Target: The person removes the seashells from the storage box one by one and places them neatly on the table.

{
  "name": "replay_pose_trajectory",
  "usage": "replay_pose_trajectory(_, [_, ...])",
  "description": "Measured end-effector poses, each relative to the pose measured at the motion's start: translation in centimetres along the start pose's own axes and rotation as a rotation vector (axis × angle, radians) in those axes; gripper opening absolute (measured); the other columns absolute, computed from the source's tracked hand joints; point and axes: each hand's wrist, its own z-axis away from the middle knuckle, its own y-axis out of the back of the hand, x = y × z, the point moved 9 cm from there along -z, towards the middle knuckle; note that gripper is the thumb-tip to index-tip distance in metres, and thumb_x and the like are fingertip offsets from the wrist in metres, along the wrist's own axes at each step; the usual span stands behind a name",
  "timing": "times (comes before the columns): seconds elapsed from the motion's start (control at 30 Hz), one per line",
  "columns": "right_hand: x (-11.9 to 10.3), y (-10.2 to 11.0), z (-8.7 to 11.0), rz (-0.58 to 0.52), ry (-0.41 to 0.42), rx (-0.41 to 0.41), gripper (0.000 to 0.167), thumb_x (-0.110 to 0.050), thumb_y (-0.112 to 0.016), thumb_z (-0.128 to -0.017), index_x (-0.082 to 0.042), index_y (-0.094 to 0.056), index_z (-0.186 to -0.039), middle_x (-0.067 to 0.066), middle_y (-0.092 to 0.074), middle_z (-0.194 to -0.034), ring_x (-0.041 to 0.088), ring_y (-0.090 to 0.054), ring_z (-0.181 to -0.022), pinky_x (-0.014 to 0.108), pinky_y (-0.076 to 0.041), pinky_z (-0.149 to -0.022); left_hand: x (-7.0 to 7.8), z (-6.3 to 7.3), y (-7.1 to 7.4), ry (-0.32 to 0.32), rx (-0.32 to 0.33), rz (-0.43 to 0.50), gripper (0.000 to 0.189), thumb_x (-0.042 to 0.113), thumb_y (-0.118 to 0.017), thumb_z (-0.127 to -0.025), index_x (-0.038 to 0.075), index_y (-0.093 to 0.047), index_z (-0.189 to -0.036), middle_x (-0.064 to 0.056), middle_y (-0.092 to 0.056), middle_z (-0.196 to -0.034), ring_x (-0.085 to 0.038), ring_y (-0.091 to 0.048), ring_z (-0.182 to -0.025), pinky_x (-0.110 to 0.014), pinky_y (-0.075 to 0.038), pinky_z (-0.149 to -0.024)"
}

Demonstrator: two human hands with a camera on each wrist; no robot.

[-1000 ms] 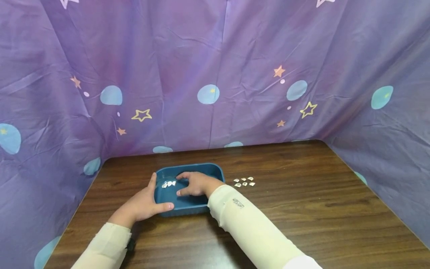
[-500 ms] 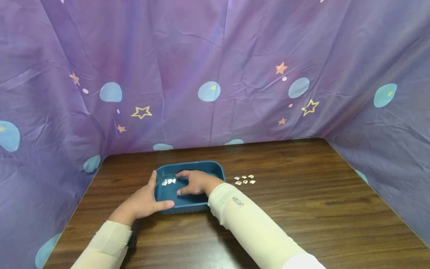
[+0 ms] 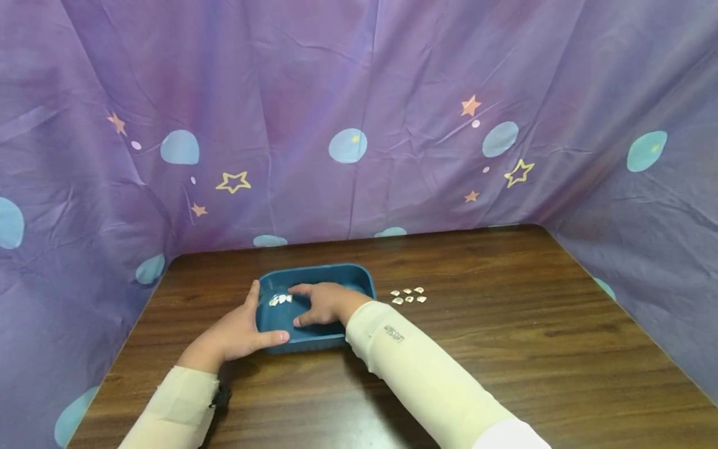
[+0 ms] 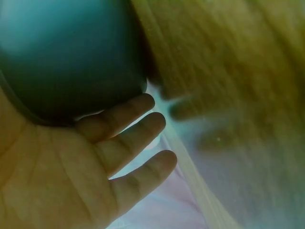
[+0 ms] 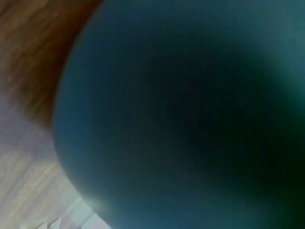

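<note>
A blue plastic basin (image 3: pixel 320 343) stands on the table. My left hand (image 3: pixel 238 330) spans its near left corner, thumb along the front rim and a finger up the left side. Seen from the left wrist, the fingers (image 4: pixel 138 143) extend straight beside the basin's wall (image 4: pixel 76 52). My right hand (image 3: pixel 325 304) reaches inside, thumb and forefinger spread apart with nothing visible between them. Its other fingers are hidden. Left of those fingertips, a few small white shell-like pieces (image 3: pixel 282 299) lie together in the basin. The basin's wall (image 5: pixel 119 119) fills most of the right wrist view.
Right of the basin, several more white shell-like pieces (image 3: pixel 409 299) lie in two short rows on the brown wood table (image 3: pixel 505 349). A purple curtain (image 3: pixel 303 93) with stars and blue spots hangs behind and at both sides.
The head view has tilted slightly down, shifting the scene a little upward. Both hands keep about the same places at the basin, and the white pieces stay as they lay.
</note>
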Motion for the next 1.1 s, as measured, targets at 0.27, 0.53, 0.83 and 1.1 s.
replay_pose_trajectory(0.27, [-0.2,0.1,0.0,0.070,0.004,-0.012,0.076,-0.057,-0.071,-0.097,-0.039,-0.040,-0.163,0.003,-0.048,-0.164,0.029,-0.046,-0.150,0.049,-0.037,-0.123,0.1,-0.3,0.1,-0.021,-0.004,0.004,0.136,0.066,-0.073,-0.090,-0.007,0.016,-0.163,-0.045,-0.023,-0.162,-0.057,-0.044,-0.143,-0.068,-0.040,-0.114])
replay_pose_trajectory(0.53, [-0.1,0.3,0.1,0.035,0.011,0.022,0.064,-0.052,-0.074,-0.096,-0.037,-0.053,-0.155,0.002,-0.053,-0.161,0.026,-0.048,-0.149,0.046,-0.038,-0.123,0.0,-0.1,0.2,-0.013,-0.011,0.021,0.136,0.065,-0.074,-0.090,-0.006,0.017,-0.163,-0.044,-0.019,-0.164,-0.058,-0.040,-0.145,-0.068,-0.037,-0.115])
replay_pose_trajectory(0.83, [0.0,1.0,0.0,-0.037,0.033,0.121,0.034,-0.028,-0.082,-0.094,-0.025,-0.073,-0.126,0.002,-0.068,-0.140,0.019,-0.061,-0.129,0.039,-0.045,-0.116,-0.1,-0.3,0.1,-0.014,-0.010,0.029,0.137,0.066,-0.074,-0.089,-0.006,0.017,-0.163,-0.044,-0.017,-0.165,-0.058,-0.040,-0.146,-0.068,-0.038,-0.115])
replay_pose_trajectory(1.1, [0.3,1.3,0.2,-0.100,0.006,0.157,0.021,-0.019,-0.082,-0.093,-0.025,-0.073,-0.111,0.000,-0.072,-0.125,0.015,-0.062,-0.107,0.039,-0.049,-0.107,-0.3,-0.3,0.2,-0.006,-0.008,0.044,0.138,0.066,-0.074,-0.089,-0.005,0.017,-0.163,-0.043,-0.016,-0.165,-0.056,-0.039,-0.147,-0.066,-0.036,-0.117])
